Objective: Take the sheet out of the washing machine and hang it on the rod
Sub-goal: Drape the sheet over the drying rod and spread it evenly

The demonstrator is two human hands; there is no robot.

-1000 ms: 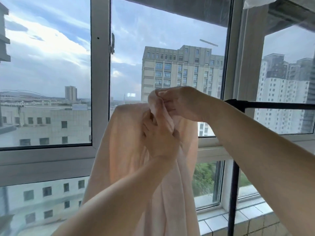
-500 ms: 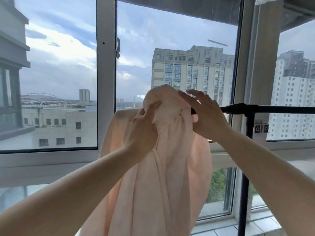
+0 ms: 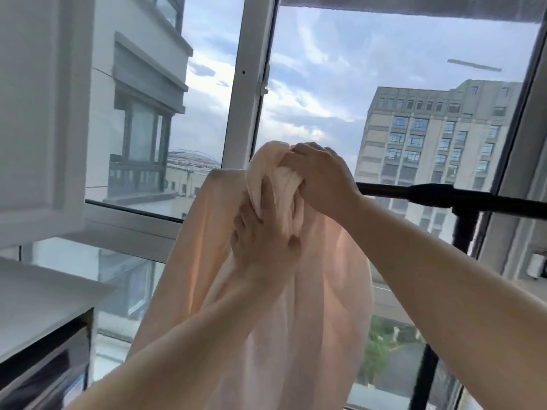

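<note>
A pale pink sheet [image 3: 204,261] hangs in long folds over the left end of a black rod [image 3: 444,195], bunched into a thick wad at the top. My right hand [image 3: 321,176] is clamped over that wad from above, right where the rod meets the cloth. My left hand [image 3: 260,241] grips the gathered folds just below it, fingers dug into the fabric. The rod's left end is hidden under the sheet. No washing machine door is identifiable.
The rod's black upright post [image 3: 426,362] stands at the right, in front of a large window [image 3: 384,84] with white frames. A white-topped appliance [image 3: 38,303] sits at the lower left. A white cabinet panel [image 3: 35,113] fills the upper left.
My right hand has closed down onto the bunched top of the sheet, where before its fingers were spread beside it. My left hand slid lower on the folds. The view swung left.
</note>
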